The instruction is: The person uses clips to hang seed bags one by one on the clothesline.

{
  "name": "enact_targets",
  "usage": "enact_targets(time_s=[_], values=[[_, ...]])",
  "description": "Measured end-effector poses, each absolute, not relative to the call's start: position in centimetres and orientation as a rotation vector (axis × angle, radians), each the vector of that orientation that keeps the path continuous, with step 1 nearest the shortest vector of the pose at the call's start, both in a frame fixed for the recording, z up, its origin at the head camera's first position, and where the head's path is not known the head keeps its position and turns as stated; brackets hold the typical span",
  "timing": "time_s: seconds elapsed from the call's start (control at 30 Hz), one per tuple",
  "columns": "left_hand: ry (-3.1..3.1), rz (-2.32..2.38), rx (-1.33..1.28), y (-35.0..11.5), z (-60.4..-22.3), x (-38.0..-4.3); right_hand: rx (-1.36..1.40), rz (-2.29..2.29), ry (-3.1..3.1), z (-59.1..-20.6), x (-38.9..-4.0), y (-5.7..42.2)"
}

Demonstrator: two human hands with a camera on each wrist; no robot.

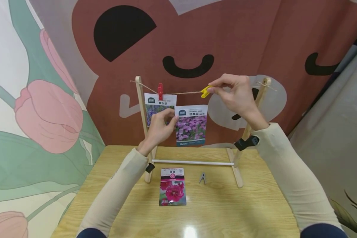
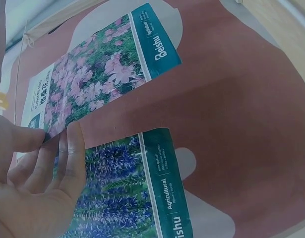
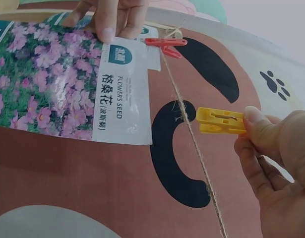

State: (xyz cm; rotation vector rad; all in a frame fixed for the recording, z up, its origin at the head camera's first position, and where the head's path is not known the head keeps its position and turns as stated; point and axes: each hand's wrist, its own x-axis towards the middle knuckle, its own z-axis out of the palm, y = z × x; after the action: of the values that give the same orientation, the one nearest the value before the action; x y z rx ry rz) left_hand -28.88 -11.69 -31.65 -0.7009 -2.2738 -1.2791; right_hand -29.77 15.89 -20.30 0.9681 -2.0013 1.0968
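Observation:
My left hand [image 1: 162,127] pinches the left edge of a seed packet [image 1: 191,127] with pink-purple flowers, held upright just below the twine [image 1: 184,93]. Between thumb and fingers of my right hand [image 1: 236,94] is a yellow clothespin [image 1: 206,91], its tip right at the twine in the head view. The right wrist view shows the yellow clothespin [image 3: 220,120] beside the twine [image 3: 192,131], with the packet [image 3: 68,84] off to the left. Behind my left hand, a lavender seed packet [image 1: 160,104] hangs from the twine under a red clothespin [image 1: 160,91].
The twine runs between two posts of a wooden stand [image 1: 141,109] with a white lower rod [image 1: 193,162]. On the table [image 1: 220,211] lie a seed packet with magenta flowers [image 1: 172,187] and a grey clothespin [image 1: 202,178]. A printed cloth [image 1: 178,39] hangs behind.

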Motion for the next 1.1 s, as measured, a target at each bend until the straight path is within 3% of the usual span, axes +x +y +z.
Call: enact_targets(time_s=[1.1], values=[[-2.302,-1.243,-0.670,-11.1,-31.0,-29.1,0.945,0.908,-2.158,-21.3,-31.9,13.4]])
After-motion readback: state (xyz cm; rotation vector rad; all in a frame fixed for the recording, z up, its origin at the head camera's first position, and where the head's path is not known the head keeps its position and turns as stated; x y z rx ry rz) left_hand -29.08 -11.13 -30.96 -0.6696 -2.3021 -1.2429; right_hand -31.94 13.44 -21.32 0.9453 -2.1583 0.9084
